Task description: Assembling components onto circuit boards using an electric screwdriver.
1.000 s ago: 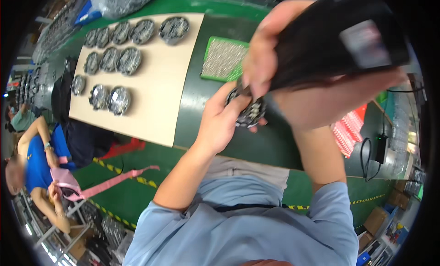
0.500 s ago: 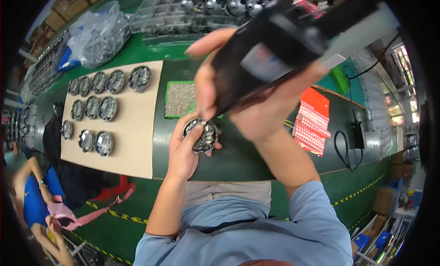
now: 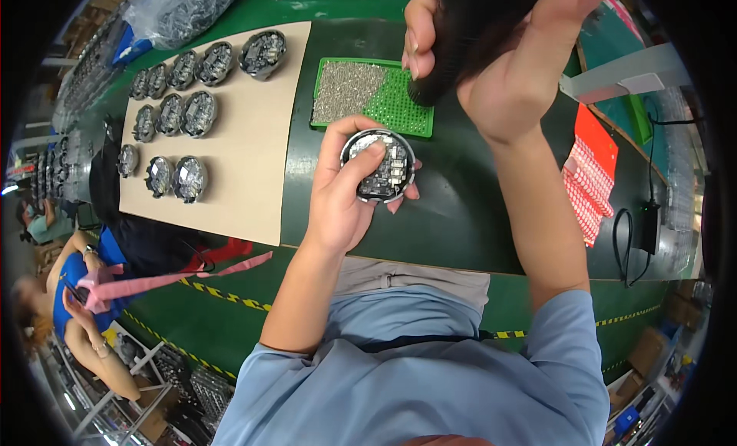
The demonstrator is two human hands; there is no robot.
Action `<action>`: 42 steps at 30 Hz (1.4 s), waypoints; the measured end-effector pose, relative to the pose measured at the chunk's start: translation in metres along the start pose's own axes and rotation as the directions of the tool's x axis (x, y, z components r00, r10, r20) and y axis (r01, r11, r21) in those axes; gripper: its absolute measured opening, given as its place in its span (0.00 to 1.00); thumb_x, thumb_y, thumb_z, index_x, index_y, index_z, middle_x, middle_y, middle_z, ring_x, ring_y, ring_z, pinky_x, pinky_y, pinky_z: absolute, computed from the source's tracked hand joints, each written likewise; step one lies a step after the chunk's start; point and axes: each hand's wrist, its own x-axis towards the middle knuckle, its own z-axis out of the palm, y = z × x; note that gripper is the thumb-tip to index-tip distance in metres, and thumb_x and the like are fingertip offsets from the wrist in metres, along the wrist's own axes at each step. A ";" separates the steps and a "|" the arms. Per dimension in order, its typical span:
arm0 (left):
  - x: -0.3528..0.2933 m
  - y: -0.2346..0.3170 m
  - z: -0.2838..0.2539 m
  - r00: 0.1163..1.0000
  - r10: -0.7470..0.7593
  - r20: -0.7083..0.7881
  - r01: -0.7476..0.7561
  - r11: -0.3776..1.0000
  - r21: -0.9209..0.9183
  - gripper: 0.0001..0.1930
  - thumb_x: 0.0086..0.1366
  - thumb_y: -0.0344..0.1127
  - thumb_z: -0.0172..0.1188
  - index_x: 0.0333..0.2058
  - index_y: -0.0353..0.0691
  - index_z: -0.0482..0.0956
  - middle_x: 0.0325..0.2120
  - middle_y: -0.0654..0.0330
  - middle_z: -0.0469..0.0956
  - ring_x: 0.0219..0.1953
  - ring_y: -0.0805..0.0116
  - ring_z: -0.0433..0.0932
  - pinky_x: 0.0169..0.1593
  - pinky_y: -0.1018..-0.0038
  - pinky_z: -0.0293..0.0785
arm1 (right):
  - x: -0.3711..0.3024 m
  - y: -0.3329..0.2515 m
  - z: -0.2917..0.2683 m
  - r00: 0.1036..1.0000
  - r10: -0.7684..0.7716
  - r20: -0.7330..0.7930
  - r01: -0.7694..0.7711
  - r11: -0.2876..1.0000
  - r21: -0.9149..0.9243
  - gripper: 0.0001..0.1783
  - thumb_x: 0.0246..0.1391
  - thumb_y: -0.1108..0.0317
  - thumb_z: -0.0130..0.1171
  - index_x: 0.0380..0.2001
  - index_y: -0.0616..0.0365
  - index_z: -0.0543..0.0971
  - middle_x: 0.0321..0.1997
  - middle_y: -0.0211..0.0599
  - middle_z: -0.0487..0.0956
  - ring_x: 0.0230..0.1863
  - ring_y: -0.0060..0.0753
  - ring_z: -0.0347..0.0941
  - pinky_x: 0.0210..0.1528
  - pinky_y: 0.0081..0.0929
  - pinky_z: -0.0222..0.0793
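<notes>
Between its thumb and fingers my left hand (image 3: 338, 204) grips a round electronic module (image 3: 393, 170), its circuit board facing up inside a silvery rim. My right hand (image 3: 510, 97) is wrapped round a black power screwdriver (image 3: 472, 39), whose body is dark and runs out at the top of the view. The tool's lower end is over the right side of a green perforated tray (image 3: 418, 128); whether it touches cannot be made out. Small metal screws (image 3: 345, 89) cover the tray's left part densely, with fewer toward the right.
Several similar round modules (image 3: 198, 113) stand in rows on a beige board (image 3: 249, 154) to the left. At the right lie red-and-white sticker sheets (image 3: 591, 177) and a black adapter with cable (image 3: 649, 227). A plastic bag (image 3: 173, 16) sits far left; another person (image 3: 92, 292) is lower left.
My right hand has carried the screwdriver away from the module to above the screw tray. The left hand still holds the module, now with its board more fully visible. The whole view has shifted.
</notes>
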 end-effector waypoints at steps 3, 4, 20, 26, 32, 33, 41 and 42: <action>0.001 0.000 0.001 1.000 -0.001 0.019 0.002 1.000 -0.023 0.12 0.76 0.32 0.50 0.55 0.43 0.65 0.37 0.43 0.82 0.31 0.57 0.85 0.26 0.72 0.75 | -0.001 0.005 0.002 1.000 0.011 0.013 -0.011 1.000 -0.027 0.60 0.58 0.15 0.18 0.42 0.65 0.77 0.19 0.37 0.75 0.16 0.26 0.69 0.22 0.21 0.69; 0.001 -0.001 0.001 1.000 -0.007 0.010 0.007 1.000 -0.023 0.12 0.76 0.32 0.50 0.55 0.43 0.65 0.37 0.43 0.82 0.31 0.57 0.85 0.26 0.72 0.75 | -0.002 0.006 0.002 1.000 0.021 0.013 -0.020 1.000 -0.022 0.60 0.58 0.15 0.18 0.42 0.65 0.77 0.19 0.37 0.75 0.16 0.26 0.69 0.22 0.21 0.69; 0.003 0.001 -0.002 0.999 -0.041 0.018 0.042 0.999 -0.034 0.13 0.75 0.33 0.52 0.54 0.34 0.72 0.36 0.45 0.83 0.31 0.57 0.86 0.27 0.71 0.78 | -0.003 0.025 0.003 0.972 -0.233 0.036 0.235 0.951 -0.201 0.56 0.63 0.19 0.20 0.36 0.66 0.78 0.16 0.41 0.74 0.11 0.29 0.68 0.17 0.21 0.69; 0.005 -0.001 -0.001 0.998 -0.051 0.024 0.052 0.997 -0.060 0.13 0.75 0.33 0.53 0.53 0.34 0.73 0.36 0.45 0.83 0.31 0.57 0.86 0.27 0.70 0.78 | -0.004 0.005 0.004 0.995 -0.092 -0.044 0.094 0.994 0.059 0.57 0.61 0.17 0.21 0.37 0.66 0.78 0.15 0.40 0.74 0.11 0.29 0.69 0.17 0.22 0.69; 0.005 -0.001 -0.001 0.999 -0.043 0.002 0.043 0.997 -0.067 0.12 0.75 0.32 0.52 0.53 0.35 0.73 0.36 0.46 0.83 0.30 0.57 0.86 0.28 0.71 0.79 | -0.011 -0.005 -0.017 1.000 -0.003 0.014 -0.002 0.947 0.322 0.58 0.58 0.15 0.22 0.39 0.66 0.77 0.17 0.40 0.75 0.13 0.30 0.69 0.18 0.23 0.69; 0.004 -0.002 -0.001 0.999 -0.053 -0.005 0.053 0.997 -0.061 0.12 0.75 0.31 0.52 0.53 0.35 0.73 0.36 0.46 0.83 0.30 0.57 0.86 0.28 0.71 0.79 | 0.008 0.001 -0.021 1.000 -0.011 0.027 0.001 0.946 0.324 0.58 0.58 0.15 0.23 0.39 0.66 0.77 0.17 0.39 0.75 0.13 0.30 0.69 0.19 0.23 0.69; 0.004 -0.001 0.002 0.999 -0.051 -0.018 0.049 0.996 -0.077 0.11 0.76 0.31 0.51 0.54 0.35 0.73 0.35 0.48 0.83 0.30 0.58 0.86 0.28 0.71 0.79 | -0.020 -0.009 0.005 0.990 -0.070 0.120 0.024 0.938 0.346 0.60 0.54 0.13 0.26 0.44 0.67 0.75 0.20 0.39 0.75 0.16 0.30 0.70 0.22 0.25 0.69; 0.003 -0.001 0.001 0.999 -0.045 -0.022 0.043 0.996 -0.078 0.11 0.76 0.31 0.51 0.54 0.35 0.73 0.35 0.48 0.83 0.31 0.58 0.86 0.28 0.71 0.80 | -0.019 -0.009 0.002 0.988 -0.075 0.133 0.023 0.935 0.354 0.60 0.53 0.12 0.26 0.44 0.67 0.75 0.21 0.39 0.75 0.16 0.30 0.70 0.22 0.25 0.69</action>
